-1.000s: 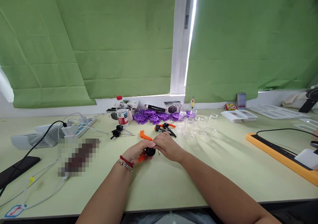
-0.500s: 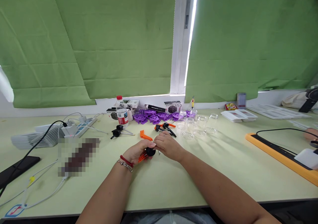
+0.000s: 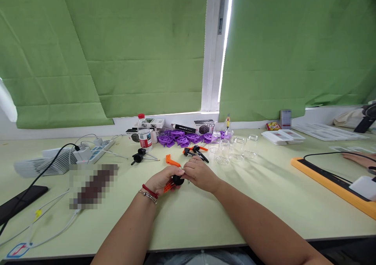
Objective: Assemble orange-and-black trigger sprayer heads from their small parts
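My left hand [image 3: 163,178] is closed around an orange plastic piece [image 3: 168,186] with a round black part [image 3: 178,180] at its end. From the right, my right hand [image 3: 201,175] meets it, its fingertips pinched together just above the black part. What those fingers hold, if anything, is hidden. A short bit of metal [image 3: 188,181] shows below them. Just beyond my hands lies an orange bent piece [image 3: 172,160]. Behind my right hand are black clamp-like parts [image 3: 200,154] with an orange piece, partly covered by the hand.
Black parts with metal rods [image 3: 141,155] lie left, near a red-capped bottle [image 3: 145,135]. Behind are purple plastic pieces [image 3: 182,141] and boxes [image 3: 205,126]. Several clear glasses [image 3: 222,155] stand right of centre. An orange-edged power strip [image 3: 329,184] and another person's hand [image 3: 360,159] are far right.
At the far right, the other person's hand has come further into view, reaching leftward over the table. My own hands and the parts between them look almost the same.
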The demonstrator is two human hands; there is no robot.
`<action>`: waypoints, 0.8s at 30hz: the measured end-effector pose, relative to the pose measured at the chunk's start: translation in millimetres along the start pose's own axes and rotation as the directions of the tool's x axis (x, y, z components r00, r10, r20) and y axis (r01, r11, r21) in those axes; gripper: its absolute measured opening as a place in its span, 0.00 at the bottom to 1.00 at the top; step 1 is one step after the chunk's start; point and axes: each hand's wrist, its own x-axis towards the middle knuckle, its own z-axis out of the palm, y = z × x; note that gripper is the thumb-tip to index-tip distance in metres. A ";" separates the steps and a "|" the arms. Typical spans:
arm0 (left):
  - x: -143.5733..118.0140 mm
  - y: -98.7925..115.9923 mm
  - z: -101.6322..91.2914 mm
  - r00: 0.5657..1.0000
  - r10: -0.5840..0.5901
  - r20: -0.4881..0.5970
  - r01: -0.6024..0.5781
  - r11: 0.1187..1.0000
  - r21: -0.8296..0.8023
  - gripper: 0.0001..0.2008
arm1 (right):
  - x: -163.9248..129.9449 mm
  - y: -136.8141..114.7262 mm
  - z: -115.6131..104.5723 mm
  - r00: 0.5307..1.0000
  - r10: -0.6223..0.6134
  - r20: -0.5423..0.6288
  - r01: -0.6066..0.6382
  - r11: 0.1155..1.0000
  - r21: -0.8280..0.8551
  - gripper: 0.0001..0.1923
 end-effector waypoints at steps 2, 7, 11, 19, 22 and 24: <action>0.2 -0.1 -0.2 1.000 -0.013 -0.012 0.013 1.000 -0.011 0.17 | 0.0 -0.7 -0.5 1.000 -0.001 -0.003 0.000 1.000 -0.019 0.15; -0.6 0.6 0.5 0.999 -0.021 -0.026 0.021 1.000 -0.018 0.17 | -0.1 -2.2 -0.3 1.000 0.008 -0.017 -0.009 0.998 -0.055 0.16; -0.9 0.7 0.2 1.000 -0.018 -0.022 0.017 1.000 -0.019 0.17 | -0.6 -2.3 0.8 1.000 0.025 -0.002 -0.025 0.998 -0.052 0.15; -1.6 1.7 0.4 0.999 -0.025 -0.035 0.025 1.000 -0.004 0.18 | -3.7 -3.4 2.4 0.998 0.061 -0.017 -0.060 0.997 0.052 0.11; -1.1 0.9 -0.6 0.999 -0.022 -0.036 0.021 1.000 -0.004 0.18 | -4.8 -3.3 2.4 0.998 0.064 -0.020 -0.062 0.996 0.068 0.11; -0.5 -0.1 -1.8 0.999 -0.025 -0.036 0.025 1.000 -0.006 0.18 | -5.1 -3.4 2.3 0.996 0.077 -0.033 -0.075 0.995 0.068 0.11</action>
